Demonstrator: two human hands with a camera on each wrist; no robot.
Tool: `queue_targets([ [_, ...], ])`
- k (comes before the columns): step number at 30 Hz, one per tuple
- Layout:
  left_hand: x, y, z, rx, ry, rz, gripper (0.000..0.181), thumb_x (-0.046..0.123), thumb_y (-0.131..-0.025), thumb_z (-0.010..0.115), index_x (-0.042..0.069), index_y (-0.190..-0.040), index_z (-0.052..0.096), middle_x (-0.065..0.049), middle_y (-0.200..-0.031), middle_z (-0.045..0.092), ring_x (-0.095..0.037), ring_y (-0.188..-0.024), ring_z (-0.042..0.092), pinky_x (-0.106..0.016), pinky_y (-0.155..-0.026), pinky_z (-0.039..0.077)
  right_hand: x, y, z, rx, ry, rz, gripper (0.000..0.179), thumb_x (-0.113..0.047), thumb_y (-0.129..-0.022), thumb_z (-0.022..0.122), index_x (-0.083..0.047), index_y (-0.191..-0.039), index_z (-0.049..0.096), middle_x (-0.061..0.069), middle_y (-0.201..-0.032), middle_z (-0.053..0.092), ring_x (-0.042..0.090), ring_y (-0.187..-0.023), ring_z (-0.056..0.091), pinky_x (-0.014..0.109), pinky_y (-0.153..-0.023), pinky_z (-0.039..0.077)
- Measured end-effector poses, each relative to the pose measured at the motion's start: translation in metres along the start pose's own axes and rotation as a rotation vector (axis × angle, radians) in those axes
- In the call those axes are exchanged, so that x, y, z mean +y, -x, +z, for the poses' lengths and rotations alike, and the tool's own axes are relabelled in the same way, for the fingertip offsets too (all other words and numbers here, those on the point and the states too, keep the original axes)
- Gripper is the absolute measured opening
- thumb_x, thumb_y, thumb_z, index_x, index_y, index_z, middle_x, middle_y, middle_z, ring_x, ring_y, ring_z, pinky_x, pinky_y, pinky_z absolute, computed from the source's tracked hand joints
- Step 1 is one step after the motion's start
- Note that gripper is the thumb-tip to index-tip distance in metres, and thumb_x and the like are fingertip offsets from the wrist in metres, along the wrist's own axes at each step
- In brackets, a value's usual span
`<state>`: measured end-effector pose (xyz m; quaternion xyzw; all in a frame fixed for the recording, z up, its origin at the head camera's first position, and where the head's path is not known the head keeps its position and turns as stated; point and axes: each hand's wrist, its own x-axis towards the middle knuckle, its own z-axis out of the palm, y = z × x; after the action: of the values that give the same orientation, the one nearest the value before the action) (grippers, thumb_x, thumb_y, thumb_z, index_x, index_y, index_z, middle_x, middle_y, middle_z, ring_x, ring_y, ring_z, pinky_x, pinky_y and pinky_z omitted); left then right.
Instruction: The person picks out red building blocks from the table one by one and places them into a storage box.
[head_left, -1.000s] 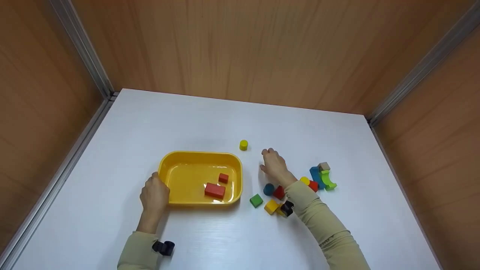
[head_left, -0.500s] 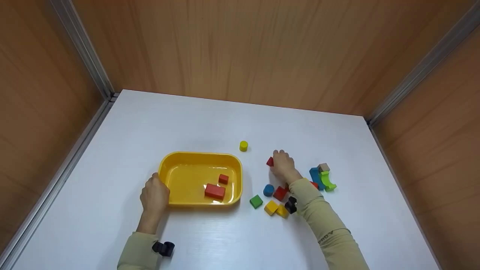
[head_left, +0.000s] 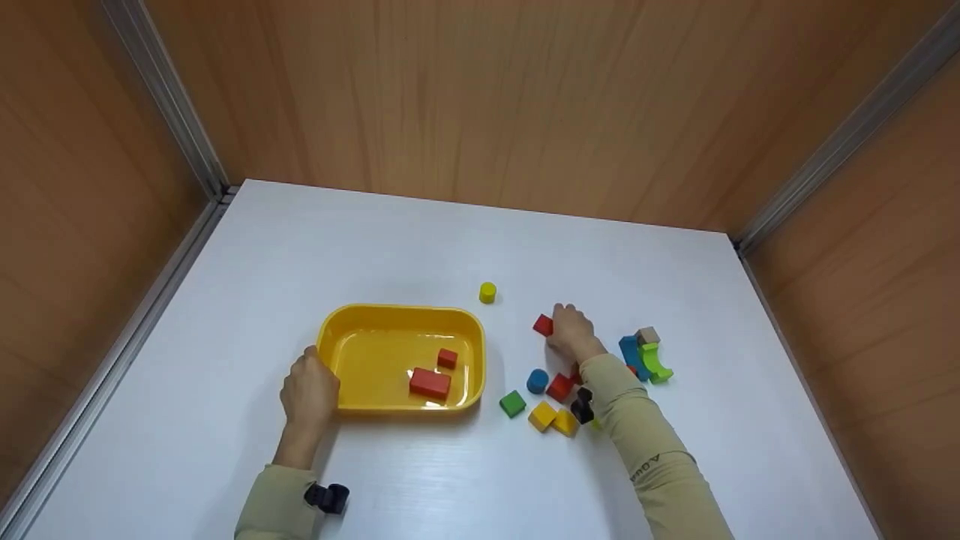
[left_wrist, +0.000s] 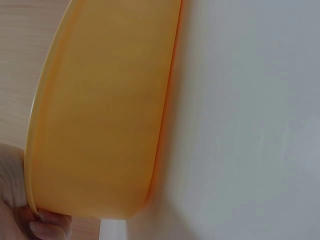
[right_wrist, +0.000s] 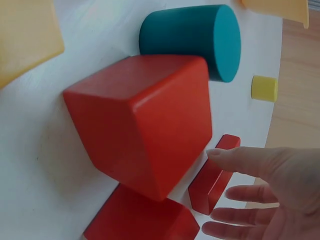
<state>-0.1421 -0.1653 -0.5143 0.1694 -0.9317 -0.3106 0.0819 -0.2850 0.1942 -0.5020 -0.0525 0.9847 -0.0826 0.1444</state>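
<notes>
In the head view my left hand (head_left: 309,386) grips the left rim of a yellow plastic tray (head_left: 367,360). The left wrist view shows its fingers curled round the rim at one corner of the tray (left_wrist: 100,110). A red cuboid block (head_left: 430,382) and a small red block (head_left: 447,358) lie inside. To the right, my right hand (head_left: 573,333) is over a long red block (head_left: 543,325), covering part of it. Seen from the right wrist, thumb and fingers of this hand (right_wrist: 280,195) are extended and spread, the thumb tip overlapping the long red block (right_wrist: 212,180).
Close to the right forearm lie a blue cylinder (head_left: 537,381), a red block (head_left: 559,387), a green block (head_left: 513,403) and yellow blocks (head_left: 542,416). A yellow cylinder (head_left: 487,292) stands behind. Farther right are a blue block (head_left: 634,355), a light green arch (head_left: 655,363) and a plain wooden block (head_left: 648,334).
My right hand first moved right and slightly nearer, then a little farther right, uncovering the long red block's left end. The left hand and tray stay in place.
</notes>
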Motion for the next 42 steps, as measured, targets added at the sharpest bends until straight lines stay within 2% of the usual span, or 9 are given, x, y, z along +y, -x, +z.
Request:
queue_targets([
  [13,0.0,0.001,-0.001,-0.027,-0.003,-0.007,0.031,-0.008,-0.081,0.048,-0.018,-0.11,0.044,-0.027,-0.083,0.054,-0.03,-0.06,0.056,-0.04,-0.05,0.047,0.0,-0.006,0.003,-0.016,0.01,0.006,0.029,-0.005,-0.078,0.061,0.002,-0.104,0.052,0.015,-0.091,0.052,0.025,-0.081,0.05,0.039,-0.08,0.043],
  [23,-0.002,0.001,0.0,0.012,0.023,0.036,0.028,-0.01,-0.078,0.049,-0.019,-0.104,0.046,-0.03,-0.082,0.055,-0.036,-0.061,0.058,-0.042,-0.048,0.047,0.001,-0.007,0.004,0.007,0.013,0.011,0.022,-0.005,-0.075,0.064,0.003,-0.093,0.055,0.015,-0.084,0.057,0.023,-0.073,0.052,0.038,-0.072,0.046],
  [31,-0.001,0.0,0.001,0.009,0.001,0.01,0.029,-0.009,-0.079,0.05,-0.018,-0.106,0.046,-0.027,-0.082,0.055,-0.035,-0.064,0.058,-0.043,-0.052,0.047,-0.002,-0.005,0.0,-0.034,-0.145,0.059,0.029,-0.007,-0.079,0.063,0.001,-0.104,0.052,0.012,-0.09,0.053,0.025,-0.082,0.048,0.036,-0.079,0.043],
  [35,-0.001,-0.001,0.001,0.004,-0.003,-0.001,0.03,-0.008,-0.079,0.05,-0.018,-0.108,0.045,-0.028,-0.083,0.055,-0.034,-0.065,0.058,-0.043,-0.053,0.048,-0.007,-0.002,-0.003,-0.026,-0.185,0.047,0.03,-0.008,-0.079,0.064,0.0,-0.106,0.052,0.012,-0.092,0.053,0.025,-0.084,0.047,0.035,-0.08,0.042],
  [42,-0.001,-0.002,0.002,0.014,-0.002,0.017,0.031,-0.009,-0.079,0.05,-0.019,-0.108,0.046,-0.029,-0.083,0.055,-0.035,-0.063,0.058,-0.043,-0.051,0.047,-0.016,0.007,-0.007,-0.016,-0.281,0.06,0.033,-0.011,-0.08,0.064,-0.002,-0.109,0.052,0.01,-0.095,0.052,0.024,-0.088,0.046,0.035,-0.082,0.041],
])
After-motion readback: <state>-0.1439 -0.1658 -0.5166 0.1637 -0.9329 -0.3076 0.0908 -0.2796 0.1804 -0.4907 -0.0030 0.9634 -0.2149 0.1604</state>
